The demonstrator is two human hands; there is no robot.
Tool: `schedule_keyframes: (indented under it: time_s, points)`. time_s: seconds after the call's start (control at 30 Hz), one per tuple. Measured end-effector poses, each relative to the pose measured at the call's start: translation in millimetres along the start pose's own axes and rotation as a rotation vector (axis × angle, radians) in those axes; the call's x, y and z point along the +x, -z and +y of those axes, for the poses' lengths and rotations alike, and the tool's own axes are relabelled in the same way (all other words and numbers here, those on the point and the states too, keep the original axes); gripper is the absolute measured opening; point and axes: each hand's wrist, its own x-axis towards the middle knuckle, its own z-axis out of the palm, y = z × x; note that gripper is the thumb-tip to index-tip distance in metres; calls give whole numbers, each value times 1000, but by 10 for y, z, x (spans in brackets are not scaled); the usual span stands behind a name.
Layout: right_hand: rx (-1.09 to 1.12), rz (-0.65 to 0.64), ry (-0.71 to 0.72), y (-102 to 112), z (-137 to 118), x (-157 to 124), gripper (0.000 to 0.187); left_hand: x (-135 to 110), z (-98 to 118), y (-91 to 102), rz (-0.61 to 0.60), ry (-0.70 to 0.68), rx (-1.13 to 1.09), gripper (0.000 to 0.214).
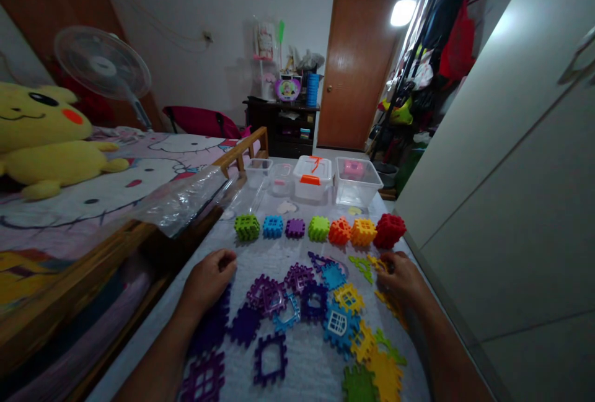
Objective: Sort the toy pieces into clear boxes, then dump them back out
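My right hand [403, 277] is on the right of the table, fingers pinched on a small yellow building piece [377, 263]. A light green triangular piece [361, 267] lies just left of it. On the left side, my left hand [211, 278] rests with curled fingers and nothing visible in them, above a large dark purple plate [211, 324]. Between the hands lie loose toothed plastic tiles: a purple window tile [273, 298], a dark purple frame [270, 358], a blue window tile [341, 324], a yellow tile [348, 298] and a green tile [360, 383].
A row of stacked tiles crosses the table, from a green stack [246, 227] to a red stack [390, 230]. Behind stand a lidded box [312, 179] with orange clasps and an open clear bin [357, 188]. A wooden bed rail [246, 148] borders the left, a white cabinet [506, 204] the right.
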Motion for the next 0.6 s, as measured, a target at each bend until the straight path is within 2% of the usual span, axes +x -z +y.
schedule_keyframes:
  time_s: [0.13,0.3,0.43,0.6]
  points:
    - [116,-117,-20,143,98,-49,29,26,-39,21,-43,-5,-52,36]
    - [116,-284,59,250,122,-174,19,49,-42,28,-35,-6,-36,38]
    - [39,-341,126,221,18,-233,25,57,-43,26,-50,-15,-6,39]
    - [-60,-330,151,198,-98,-247,16,58,-63,24,-48,-32,-1,38]
